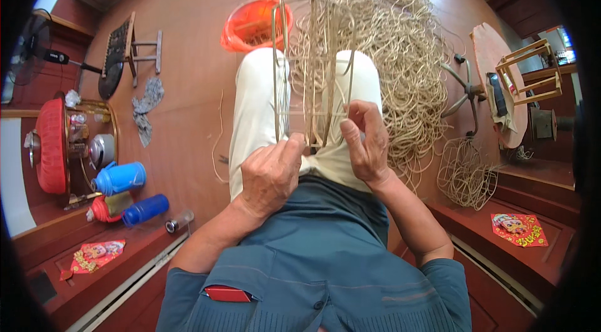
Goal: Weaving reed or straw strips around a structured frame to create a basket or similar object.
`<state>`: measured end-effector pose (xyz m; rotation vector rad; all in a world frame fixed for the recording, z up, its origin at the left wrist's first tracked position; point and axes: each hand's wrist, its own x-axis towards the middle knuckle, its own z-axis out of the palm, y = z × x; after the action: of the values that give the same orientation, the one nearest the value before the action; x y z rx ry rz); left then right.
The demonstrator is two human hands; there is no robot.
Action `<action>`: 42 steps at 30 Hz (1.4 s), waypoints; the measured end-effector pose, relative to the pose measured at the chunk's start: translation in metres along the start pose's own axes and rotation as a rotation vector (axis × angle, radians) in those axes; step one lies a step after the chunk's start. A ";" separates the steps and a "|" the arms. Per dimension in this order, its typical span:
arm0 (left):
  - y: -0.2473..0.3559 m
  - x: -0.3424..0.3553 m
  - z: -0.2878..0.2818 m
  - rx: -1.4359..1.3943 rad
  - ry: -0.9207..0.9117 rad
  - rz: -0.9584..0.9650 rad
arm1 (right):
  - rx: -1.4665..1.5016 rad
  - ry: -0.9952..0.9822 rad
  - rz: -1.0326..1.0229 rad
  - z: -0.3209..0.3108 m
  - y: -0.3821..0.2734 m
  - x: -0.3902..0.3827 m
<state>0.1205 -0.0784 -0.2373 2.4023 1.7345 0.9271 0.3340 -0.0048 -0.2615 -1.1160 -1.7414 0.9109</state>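
Note:
Between my knees stands a narrow wire-like frame [313, 58] with long upright loops and thin crossbars. Strands of tan cord appear to run along its middle. My left hand [272, 172] is closed, its curled fingers at the frame's near left end. On the right side my right hand [366, 141] bends its thumb and fingers around the frame's near right edge. Whether a strand of cord lies in either hand's fingertips is too small to tell. A large tangled heap of tan cord [407, 69] spreads on the floor just beyond and right of my right knee.
An orange-red plastic-lined basin [228, 35] sits beyond my left knee. To the left are a grey cloth [147, 107], a blue thermos [122, 178] and a fan [47, 53]. A round table [494, 81] lies tipped at right, near a loose cord bundle [466, 172].

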 end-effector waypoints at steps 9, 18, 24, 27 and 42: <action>0.006 -0.042 0.018 -0.166 -0.096 -0.123 | -0.038 -0.043 0.090 0.012 0.005 -0.038; -0.006 -0.037 0.033 -0.086 -0.097 -0.103 | -0.163 -0.047 0.006 0.014 0.002 -0.021; -0.023 0.017 0.026 -0.033 -0.084 -0.094 | -0.042 -0.037 0.173 0.007 -0.005 0.043; -0.037 0.058 0.013 -0.132 -0.092 -0.157 | 0.137 -0.059 0.315 0.001 -0.009 0.084; -0.053 0.084 0.044 -0.132 -0.056 -0.145 | 0.218 -0.027 0.420 0.000 0.018 0.125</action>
<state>0.1131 0.0278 -0.2553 2.1683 1.7424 0.9151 0.3101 0.1176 -0.2442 -1.3497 -1.4085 1.3401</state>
